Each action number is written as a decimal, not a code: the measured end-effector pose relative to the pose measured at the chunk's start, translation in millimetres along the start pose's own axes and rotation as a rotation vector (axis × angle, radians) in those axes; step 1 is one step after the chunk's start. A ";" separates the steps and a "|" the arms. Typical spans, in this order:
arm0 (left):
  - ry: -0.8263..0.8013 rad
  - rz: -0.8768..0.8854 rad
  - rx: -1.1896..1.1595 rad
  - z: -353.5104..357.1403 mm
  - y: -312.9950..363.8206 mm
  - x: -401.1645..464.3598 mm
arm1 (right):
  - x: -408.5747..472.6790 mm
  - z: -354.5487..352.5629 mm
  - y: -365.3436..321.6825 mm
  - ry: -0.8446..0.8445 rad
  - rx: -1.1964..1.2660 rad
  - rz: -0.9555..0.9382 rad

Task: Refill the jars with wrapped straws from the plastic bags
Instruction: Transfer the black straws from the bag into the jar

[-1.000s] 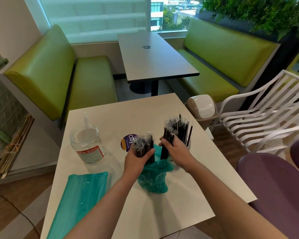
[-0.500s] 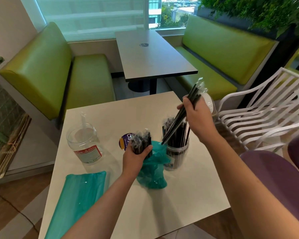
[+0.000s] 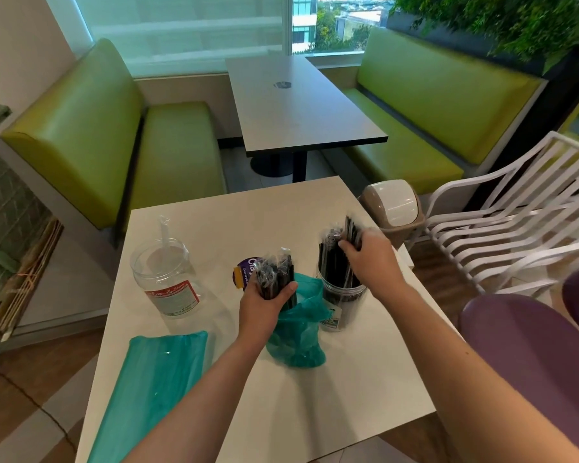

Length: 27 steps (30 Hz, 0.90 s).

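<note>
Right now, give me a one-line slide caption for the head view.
Right hand lowers wrapped straws into the fuller jar while left hand holds a bundle in the teal bag.

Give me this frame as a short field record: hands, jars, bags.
left hand: grips a bundle of black wrapped straws sticking out of the crumpled teal plastic bag
right hand: holds a few black straws, lowering them into the clear straw-filled jar
second jar: clear plastic jar with red label, holds one clear straw
spare bag: flat teal plastic bag, near left corner of the white table
</note>
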<state>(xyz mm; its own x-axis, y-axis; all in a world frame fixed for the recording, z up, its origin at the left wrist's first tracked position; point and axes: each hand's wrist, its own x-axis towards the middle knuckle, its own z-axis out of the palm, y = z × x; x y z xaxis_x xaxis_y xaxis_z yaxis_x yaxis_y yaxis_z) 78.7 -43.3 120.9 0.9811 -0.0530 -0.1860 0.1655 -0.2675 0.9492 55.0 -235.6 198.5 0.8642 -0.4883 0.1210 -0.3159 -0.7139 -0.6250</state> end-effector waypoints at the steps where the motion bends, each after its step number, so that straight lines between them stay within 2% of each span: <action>1: -0.001 0.002 0.000 0.0 0.4 -0.4 | -2.3 7.1 5.9 -0.020 -0.021 0.015; 6: -0.006 0.004 -0.009 -0.1 0.3 1.3 | -3.9 30.1 18.9 -0.043 -0.057 0.069; 19: -0.018 -0.007 0.000 -1.4 0.7 1.7 | 2.2 28.7 17.9 -0.062 -0.005 0.184; 22: -0.020 -0.010 -0.004 -1.2 0.0 2.3 | 0.6 21.4 9.1 0.005 0.053 0.107; 27: -0.017 -0.009 0.002 -1.8 -0.5 2.3 | 7.4 13.9 3.4 0.248 -0.364 -0.179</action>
<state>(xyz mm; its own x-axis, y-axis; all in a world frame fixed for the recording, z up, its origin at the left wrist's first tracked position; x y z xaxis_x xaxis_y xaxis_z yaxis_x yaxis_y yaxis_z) 81.1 -41.6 120.5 0.9778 -0.0673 -0.1985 0.1737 -0.2703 0.9470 65.8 -234.6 186.6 0.8119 -0.4148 0.4108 -0.3252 -0.9057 -0.2719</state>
